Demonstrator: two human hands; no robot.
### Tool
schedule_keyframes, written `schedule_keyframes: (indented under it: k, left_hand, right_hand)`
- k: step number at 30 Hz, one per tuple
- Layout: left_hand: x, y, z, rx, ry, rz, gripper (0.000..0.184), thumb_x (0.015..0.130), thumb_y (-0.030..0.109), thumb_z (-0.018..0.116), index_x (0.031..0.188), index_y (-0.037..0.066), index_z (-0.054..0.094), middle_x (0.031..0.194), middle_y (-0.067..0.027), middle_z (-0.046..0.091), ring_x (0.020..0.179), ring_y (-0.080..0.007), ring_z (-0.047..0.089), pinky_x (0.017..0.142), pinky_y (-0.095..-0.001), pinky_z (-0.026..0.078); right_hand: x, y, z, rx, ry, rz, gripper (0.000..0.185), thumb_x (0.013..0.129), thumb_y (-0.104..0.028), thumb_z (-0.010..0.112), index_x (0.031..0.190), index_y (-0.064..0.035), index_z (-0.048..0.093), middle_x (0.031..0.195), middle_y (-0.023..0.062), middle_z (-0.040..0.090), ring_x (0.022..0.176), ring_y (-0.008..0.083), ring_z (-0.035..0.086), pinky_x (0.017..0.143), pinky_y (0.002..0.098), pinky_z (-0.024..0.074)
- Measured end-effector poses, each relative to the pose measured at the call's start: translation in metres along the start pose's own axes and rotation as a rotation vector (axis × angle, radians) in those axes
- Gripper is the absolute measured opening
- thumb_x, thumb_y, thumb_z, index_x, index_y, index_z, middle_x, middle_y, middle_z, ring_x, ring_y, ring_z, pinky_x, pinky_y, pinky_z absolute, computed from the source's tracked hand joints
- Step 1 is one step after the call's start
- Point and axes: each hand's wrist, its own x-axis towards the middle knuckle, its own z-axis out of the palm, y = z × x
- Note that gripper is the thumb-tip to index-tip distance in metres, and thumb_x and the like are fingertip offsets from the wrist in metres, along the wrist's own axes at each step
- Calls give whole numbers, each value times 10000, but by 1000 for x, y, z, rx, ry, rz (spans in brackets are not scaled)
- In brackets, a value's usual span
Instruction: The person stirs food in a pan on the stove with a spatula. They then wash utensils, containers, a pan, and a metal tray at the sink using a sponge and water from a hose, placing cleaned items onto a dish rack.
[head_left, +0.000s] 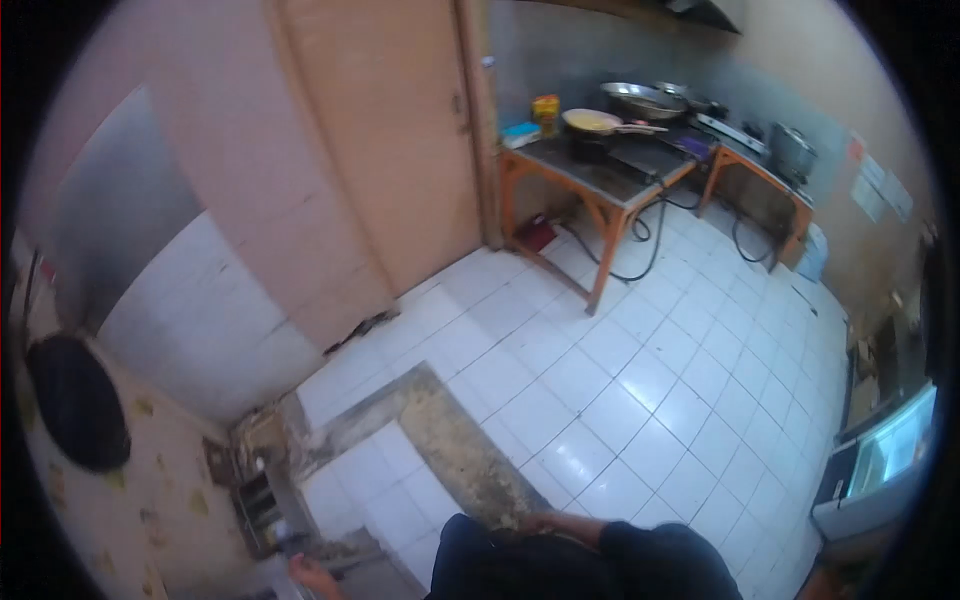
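Grey, broken flooring (455,430) cuts through white tiles (540,350); its rough edge could catch a foot. At near left, the left hand (314,577) is near a slotted rack (262,500) (contents too blurred to name). The right hand (560,524) lies against dark clothing (500,570); I cannot tell either hand's grip.

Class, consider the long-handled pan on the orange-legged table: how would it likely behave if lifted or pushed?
The pan has a round, even rim, so it is probably stiff. Its handle juts to one side, so lifting there might tip it. It sits raised on a dark object, so a push could slide it off.
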Motion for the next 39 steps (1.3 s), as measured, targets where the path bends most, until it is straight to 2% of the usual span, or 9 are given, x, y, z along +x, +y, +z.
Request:
schedule_keyframes:
  k: [5, 11, 15, 18, 21, 31, 32, 35, 39]
  left_hand:
    - [-20, -84, 274, 929, -698, 549, 133, 675, -25, 495, 785, 15, 557, 710, -114, 527, 648, -215, 522, 572, -288, 446]
    - [-55, -272, 498, 941, -1336, 232, 159, 700, 72, 583, 853, 31, 596, 649, -68, 580, 525, -153, 554, 504, -296, 477]
    - [-133, -320, 640, 1208, -1601, -97, 203, 760, 199, 588, 899, 50, 586, 722, -58, 583, 578, -144, 559, 504, -289, 484]
    - [-218, -313, 738, 1253, -1696, -267, 262, 738, 287, 540, 870, 73, 614, 813, -114, 628, 731, -235, 601, 673, -343, 474]
    - [-299, -306, 834, 1205, -1986, -105, 277, 755, 300, 545, 927, 90, 601, 877, -130, 619, 781, -246, 593, 717, -339, 464]
    - [-447, -431, 953, 823, -1624, 40, 194, 766, 141, 549, 942, 64, 581, 711, -57, 576, 595, -129, 555, 555, -278, 471]
    - [-457, -424, 949, 1219, -1670, 483, 206, 767, 164, 547, 932, 46, 581, 704, -68, 574, 572, -140, 563, 494, -286, 471]
    - [-480, -398, 929, 1324, -1594, -707, 260, 790, 266, 526, 990, 108, 579, 772, -47, 605, 562, -175, 575, 494, -280, 461]
    - [-514, -347, 901, 1233, -1269, -989, 312, 806, 359, 519, 1013, 129, 565, 838, -47, 598, 703, -190, 593, 621, -299, 461]
  right_hand:
    - [-95, 61, -44, 630, 120, -116, 547, 738, -398, 562, 1165, -65, 479, 1066, 116, 556, 911, 240, 549, 785, 373, 438]
    - [-186, 85, -167, 1107, 329, -487, 546, 757, -366, 561, 1202, -73, 441, 1115, 75, 530, 925, 206, 534, 795, 361, 445]
    - [-135, 208, -294, 454, 213, 47, 451, 759, -217, 587, 1179, -111, 462, 1070, 32, 552, 866, 195, 543, 763, 373, 458]
    - [-153, 291, -399, 296, 1293, -159, 253, 751, -175, 572, 990, -94, 587, 927, 68, 617, 754, 179, 592, 715, 329, 463]
    - [-324, 184, -537, 357, 1603, 166, 169, 763, -169, 568, 916, -117, 619, 842, 74, 625, 727, 179, 579, 663, 298, 460]
    - [-586, 187, -944, -398, 1986, -12, 226, 728, -243, 590, 894, -89, 588, 973, 98, 510, 942, 298, 448, 783, 401, 362]
    - [-597, 177, -975, -483, 1982, 37, 282, 704, -257, 611, 943, -113, 573, 995, 82, 499, 956, 286, 442, 780, 409, 359]
    - [-604, 185, -1067, -716, 1956, 18, 385, 684, -321, 612, 1008, -128, 537, 1016, 101, 488, 965, 283, 448, 788, 407, 357]
    - [-610, 193, -1152, -562, 1566, 342, 553, 708, -451, 571, 1134, -123, 442, 1017, 162, 541, 911, 317, 534, 758, 434, 415]
